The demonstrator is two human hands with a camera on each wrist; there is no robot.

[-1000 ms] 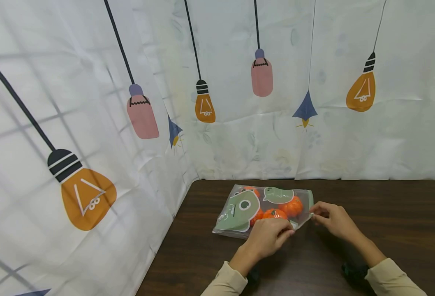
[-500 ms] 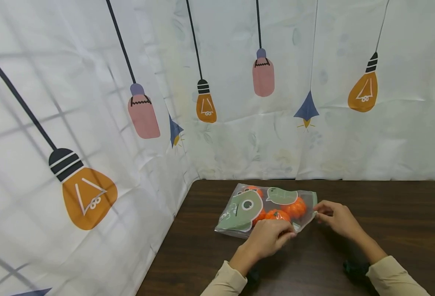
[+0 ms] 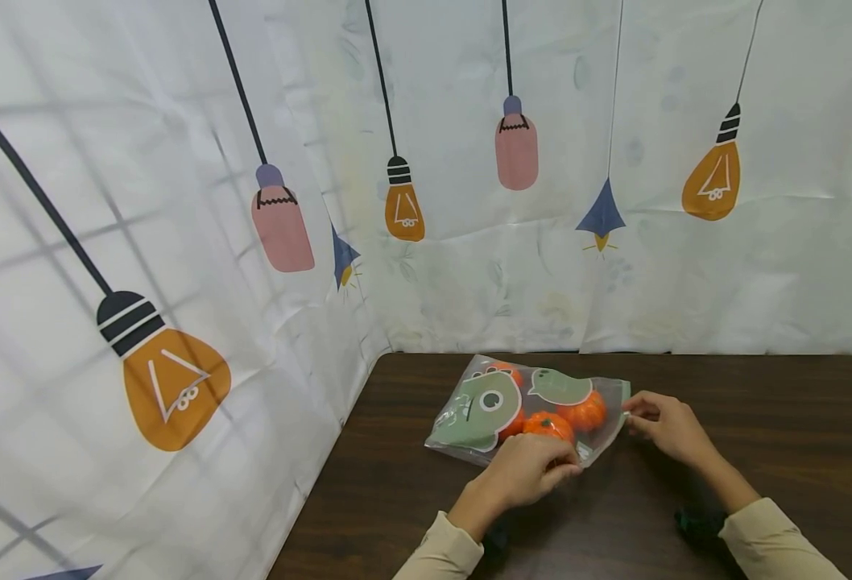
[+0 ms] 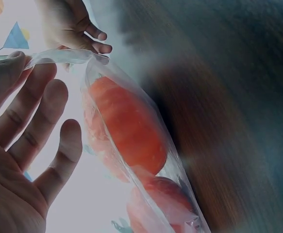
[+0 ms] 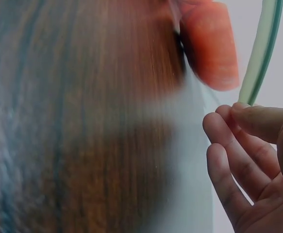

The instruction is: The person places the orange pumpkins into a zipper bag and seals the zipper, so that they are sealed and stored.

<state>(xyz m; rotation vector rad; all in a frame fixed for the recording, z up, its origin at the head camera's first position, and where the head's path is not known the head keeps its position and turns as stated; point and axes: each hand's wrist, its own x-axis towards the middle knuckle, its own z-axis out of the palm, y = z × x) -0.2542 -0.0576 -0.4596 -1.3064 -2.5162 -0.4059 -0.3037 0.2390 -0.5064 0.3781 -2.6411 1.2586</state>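
A clear zip bag (image 3: 475, 416) with a green cartoon dinosaur print lies on the table, several small orange pumpkins (image 3: 548, 424) inside it. My left hand (image 3: 525, 470) pinches the bag's near right edge between thumb and index finger; in the left wrist view its other fingers (image 4: 69, 145) are spread beside the plastic. With thumb and fingertips, my right hand (image 3: 668, 427) pinches the corner of the bag's green-edged right end. That green strip (image 5: 260, 53) rises from the pinch in the right wrist view, near one pumpkin (image 5: 210, 46).
The dark wooden table (image 3: 781, 427) extends to the right and in front of the bag. Behind and to the left hangs a white curtain (image 3: 462, 282) printed with lamps. A small dark object (image 3: 697, 524) sits by the right sleeve, its kind unclear.
The bag has slid slightly right, with its near right corner shifting toward me. My right hand has moved a little right with it; the left hand has stayed nearly in place.
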